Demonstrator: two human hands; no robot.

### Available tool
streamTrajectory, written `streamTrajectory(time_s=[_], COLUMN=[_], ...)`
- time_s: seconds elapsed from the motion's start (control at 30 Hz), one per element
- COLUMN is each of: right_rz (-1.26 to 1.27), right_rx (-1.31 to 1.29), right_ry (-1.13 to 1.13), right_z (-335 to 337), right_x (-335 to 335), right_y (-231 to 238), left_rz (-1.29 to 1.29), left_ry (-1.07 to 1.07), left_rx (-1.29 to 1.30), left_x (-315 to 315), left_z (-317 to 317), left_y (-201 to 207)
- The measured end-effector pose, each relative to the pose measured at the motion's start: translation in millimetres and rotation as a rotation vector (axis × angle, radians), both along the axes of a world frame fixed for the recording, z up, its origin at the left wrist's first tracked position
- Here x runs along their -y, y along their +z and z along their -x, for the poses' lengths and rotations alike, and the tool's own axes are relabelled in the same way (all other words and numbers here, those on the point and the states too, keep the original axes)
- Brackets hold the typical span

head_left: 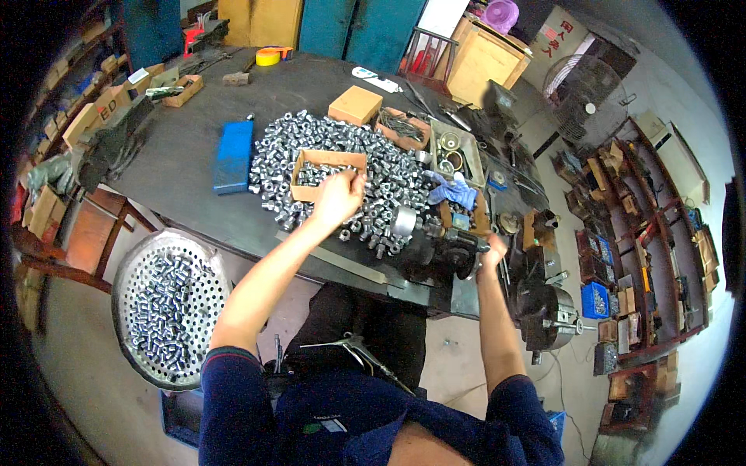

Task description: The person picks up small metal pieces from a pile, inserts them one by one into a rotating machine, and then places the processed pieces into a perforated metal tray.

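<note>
My left hand is closed, fingertips together, over the near right corner of a small open cardboard box. Whatever it may hold is hidden by the fingers. Small shiny metal fittings, looking like nuts or short sleeves, lie in that box, and a big heap of the same fittings surrounds it. My right hand is wrapped around a handle on the right side of a dark bench machine at the table's front edge. A bright metal cylinder sits at the machine's left end.
A perforated metal basin with more fittings stands low at the left. On the table are a blue box, a closed cardboard box, a tray of rings and a blue glove. A motor-like machine stands at right.
</note>
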State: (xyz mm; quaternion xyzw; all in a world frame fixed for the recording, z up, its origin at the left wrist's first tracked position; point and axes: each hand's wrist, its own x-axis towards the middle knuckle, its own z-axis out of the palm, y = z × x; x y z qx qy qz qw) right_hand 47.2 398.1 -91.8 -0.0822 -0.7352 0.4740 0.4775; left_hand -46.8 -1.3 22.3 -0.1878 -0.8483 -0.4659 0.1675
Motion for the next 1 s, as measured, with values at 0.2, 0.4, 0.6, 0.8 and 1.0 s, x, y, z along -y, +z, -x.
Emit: streamTrajectory(time_s=[0.2,0.4,0.6,0.8,1.0], right_rz=[0.551,0.562,0.861,0.883,0.854], right_rx=[-0.109,-0.055,0.101,0.158,0.121], right_ry=[0.236,0.281,0.335,0.167,0.21], right_z=[-11,-102,-91,-75,-86], right_x=[61,90,67,84,77], right_y=[97,92,18,26,21], left_rz=[0.066,0.472,0.805,0.583,0.847], left_ry=[0.063,0.053,0.317,0.55,0.491], left_rx=[-0.125,0.219,0.728,0.639,0.52], left_x=[67,226,332,311,308], left_z=[28,-82,-208,-207,-195], left_y=[4,-15,-63,-97,-135])
